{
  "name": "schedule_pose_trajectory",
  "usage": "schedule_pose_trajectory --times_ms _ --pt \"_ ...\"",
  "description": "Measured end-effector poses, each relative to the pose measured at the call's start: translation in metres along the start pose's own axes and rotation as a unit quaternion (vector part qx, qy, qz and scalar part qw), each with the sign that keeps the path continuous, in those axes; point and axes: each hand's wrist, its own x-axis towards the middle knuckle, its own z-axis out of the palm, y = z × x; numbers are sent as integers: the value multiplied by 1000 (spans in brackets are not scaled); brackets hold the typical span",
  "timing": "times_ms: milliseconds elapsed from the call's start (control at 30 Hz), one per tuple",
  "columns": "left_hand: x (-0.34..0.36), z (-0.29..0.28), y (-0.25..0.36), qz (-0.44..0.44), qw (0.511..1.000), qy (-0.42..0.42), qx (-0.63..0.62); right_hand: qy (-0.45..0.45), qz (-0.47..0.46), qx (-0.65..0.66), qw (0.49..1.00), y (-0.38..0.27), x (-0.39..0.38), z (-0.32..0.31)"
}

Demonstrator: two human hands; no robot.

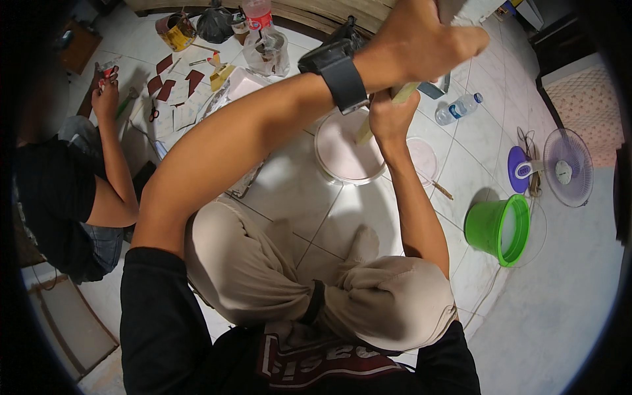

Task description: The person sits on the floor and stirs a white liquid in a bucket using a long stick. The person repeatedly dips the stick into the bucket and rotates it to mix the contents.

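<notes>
A pale wooden stick (404, 93) stands tilted in a white bucket (318, 155) of pale pink paint (349, 148), its lower end in the paint. My right hand (394, 118) is closed around the stick above the rim. Higher up, my left hand (418, 49) is closed round the stick's upper part, where a broad whitish end (464, 9) shows past the fist. A black watch (342, 82) sits on my left wrist. The left forearm crosses over the floor and hides part of what lies behind it. Beside the bucket lies a round pinkish lid (421, 160).
A thin brown stick (442, 190) rests by the lid. To the right are a plastic bottle (459, 108), a green bucket (497, 227) and a purple fan (566, 168). At left, another person (59, 197) sits near scissors (153, 112) and dark red sandpaper-like pieces (164, 89).
</notes>
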Motion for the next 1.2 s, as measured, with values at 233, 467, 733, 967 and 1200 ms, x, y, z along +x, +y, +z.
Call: schedule_pose_trajectory --times_ms 233,467,733,967,1200 --pt "0 -7 26 -107 994 -3 31 26 92 135 986 -11 -16 20" --pt "-6 13 -1 151 988 3 33 81 -139 37 986 2 -5 12" --pt "3 -7 29 -169 985 -18 18 -1 96 47 994 -7 -10 4" --pt "-7 15 9 -25 997 -47 -57 81 -79 91 989 -1 -13 18" --pt "1 -3 0 -5 999 -44 4 8 -14 -35 999 -1 -1 -2"
